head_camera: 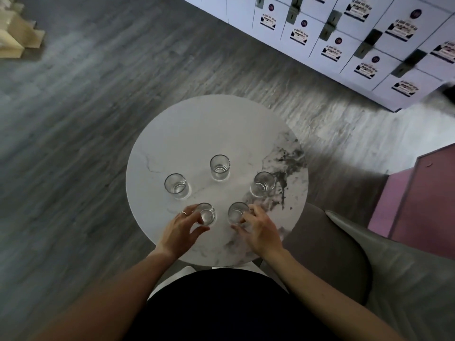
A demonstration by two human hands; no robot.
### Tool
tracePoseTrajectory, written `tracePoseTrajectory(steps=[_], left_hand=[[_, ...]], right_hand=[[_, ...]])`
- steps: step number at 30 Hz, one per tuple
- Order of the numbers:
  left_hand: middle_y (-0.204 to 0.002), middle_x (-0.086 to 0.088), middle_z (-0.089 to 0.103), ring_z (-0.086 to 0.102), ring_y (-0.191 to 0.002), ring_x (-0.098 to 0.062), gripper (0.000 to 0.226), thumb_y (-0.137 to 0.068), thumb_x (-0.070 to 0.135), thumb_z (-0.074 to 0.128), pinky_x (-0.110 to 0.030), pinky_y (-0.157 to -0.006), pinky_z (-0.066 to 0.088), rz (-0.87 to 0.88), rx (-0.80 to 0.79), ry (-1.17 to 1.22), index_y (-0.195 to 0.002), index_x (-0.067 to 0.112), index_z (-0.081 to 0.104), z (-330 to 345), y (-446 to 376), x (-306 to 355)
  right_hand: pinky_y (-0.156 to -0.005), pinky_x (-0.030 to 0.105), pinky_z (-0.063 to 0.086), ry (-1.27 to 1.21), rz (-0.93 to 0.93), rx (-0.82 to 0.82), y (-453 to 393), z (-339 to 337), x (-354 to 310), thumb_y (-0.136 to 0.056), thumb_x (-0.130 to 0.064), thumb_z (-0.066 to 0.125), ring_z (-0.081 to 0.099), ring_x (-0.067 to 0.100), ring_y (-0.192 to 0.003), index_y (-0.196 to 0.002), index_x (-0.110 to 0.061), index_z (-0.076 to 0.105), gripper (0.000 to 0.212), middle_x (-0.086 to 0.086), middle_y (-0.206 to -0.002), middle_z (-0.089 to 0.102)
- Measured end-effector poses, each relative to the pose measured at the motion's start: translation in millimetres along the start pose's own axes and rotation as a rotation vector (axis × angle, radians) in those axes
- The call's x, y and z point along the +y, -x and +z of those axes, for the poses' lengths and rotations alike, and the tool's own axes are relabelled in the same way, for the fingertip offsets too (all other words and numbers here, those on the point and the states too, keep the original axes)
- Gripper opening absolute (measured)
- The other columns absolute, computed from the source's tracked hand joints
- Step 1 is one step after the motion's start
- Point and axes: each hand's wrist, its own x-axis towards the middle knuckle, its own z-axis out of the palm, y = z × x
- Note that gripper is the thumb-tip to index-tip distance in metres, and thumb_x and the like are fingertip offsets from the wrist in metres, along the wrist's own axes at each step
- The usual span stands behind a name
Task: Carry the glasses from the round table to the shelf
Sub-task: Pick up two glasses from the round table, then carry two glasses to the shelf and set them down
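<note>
Head view, round white marble tabletop (pixel 197 124), left hand (pixel 181 228) with grip curled round near-left clear glass tumbler (pixel 206 213), right hand (pixel 261 230) gripping near-right clear glass tumbler (pixel 236 213), three more clear tumblers (pixel 219 167) standing apart behind.

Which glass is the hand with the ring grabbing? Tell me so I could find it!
Find the round marble table with five glasses. The glass by the left hand is the near-left glass, closest to the person. Only this one has ringed fingers curling round it.
</note>
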Motion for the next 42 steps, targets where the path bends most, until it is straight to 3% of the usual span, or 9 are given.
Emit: tracePoseTrajectory(steps=[3,9,12,17,19,22,27,36,42], left_hand=[[-0.125,-0.006,0.066,0.069,-0.089,-0.026,0.029,-0.075,0.014,0.085,-0.024,-0.075,0.047,-0.020,0.017,0.053,-0.095,0.016,0.064,2,1,4],[-0.129,-0.009,0.063,0.068,-0.100,-0.031,0.025,-0.079,0.016,0.081,-0.041,-0.083,0.056,-0.116,0.050,0.047,-0.097,0.010,0.065,1,26,5],[-0.126,-0.010,0.065,0.070,-0.096,-0.030,0.028,-0.081,0.021,0.080,-0.040,-0.074,0.058,-0.204,0.105,-0.022,-0.100,0.006,0.066,-5,56,0],[-0.126,-0.011,0.064,0.068,-0.102,-0.033,0.048,-0.084,0.023,0.077,-0.042,-0.081,0.057,-0.444,0.255,-0.036,-0.126,0.013,0.057,-43,112,-11],[-0.131,-0.010,0.062,0.066,-0.110,-0.031,0.049,-0.083,0.019,0.078,-0.039,-0.090,0.053,-0.464,0.328,-0.048,-0.124,0.024,0.052,-73,132,-14],[-0.130,-0.016,0.063,0.066,-0.112,-0.035,0.046,-0.080,0.017,0.081,-0.043,-0.094,0.053,-0.498,0.441,-0.118,-0.120,0.012,0.061,-126,153,-28],[-0.113,-0.014,0.070,0.070,-0.096,-0.034,0.052,-0.080,0.044,0.066,-0.044,-0.085,0.058,-0.533,0.679,-0.234,-0.114,0.005,0.066,-234,184,-38],[-0.077,0.007,0.064,0.063,-0.080,-0.024,0.027,-0.065,0.066,0.060,-0.035,-0.074,0.052,-0.681,0.912,-0.215,-0.075,0.042,0.050,-418,272,-40],[-0.072,0.010,0.062,0.062,-0.078,-0.019,0.020,-0.071,0.052,0.071,-0.027,-0.067,0.040,-0.703,1.059,-0.233,-0.067,0.049,0.051,-474,338,-42]], right_hand=[[-0.077,0.035,0.054,0.014,-0.041,-0.003,-1,1,2,-0.083,-0.039,0.076,0.060,0.027,-0.103,-0.094,-0.011,0.070,0.031,0.008,-0.112,0.060],[-0.078,0.039,0.054,0.028,-0.248,-0.058,-7,10,2,-0.084,-0.039,0.074,0.060,0.033,-0.102,-0.082,-0.015,0.061,0.027,0.017,-0.111,0.062],[-0.084,0.041,0.055,0.041,-0.358,-0.111,-12,18,-7,-0.085,-0.035,0.073,0.061,0.036,-0.104,-0.084,-0.011,0.064,0.026,0.019,-0.113,0.063],[-0.076,0.037,0.053,-0.058,-0.605,-0.176,-29,33,-62,-0.084,-0.037,0.072,0.059,0.031,-0.092,-0.092,-0.008,0.068,0.030,0.013,-0.102,0.063],[-0.078,0.038,0.055,-0.099,-0.686,-0.224,-40,34,-101,-0.085,-0.040,0.071,0.061,0.031,-0.093,-0.094,-0.009,0.070,0.033,0.013,-0.103,0.066],[-0.082,0.042,0.054,-0.119,-0.825,-0.256,-66,32,-170,-0.086,-0.041,0.068,0.063,0.033,-0.093,-0.087,-0.007,0.068,0.034,0.015,-0.100,0.068],[-0.076,0.040,0.052,-0.160,-0.875,-0.279,-107,20,-309,-0.083,-0.037,0.076,0.062,0.027,-0.086,-0.078,-0.009,0.063,0.032,0.011,-0.093,0.067],[-0.052,0.019,0.035,-0.173,-0.909,-0.185,-109,-9,-536,-0.071,-0.055,0.078,0.059,0.013,-0.069,-0.065,-0.020,0.059,0.040,-0.012,-0.066,0.061],[-0.051,0.016,0.034,-0.189,-0.992,-0.193,-72,-4,-619,-0.070,-0.055,0.080,0.052,-0.007,-0.062,-0.062,-0.023,0.057,0.040,-0.015,-0.063,0.061]])
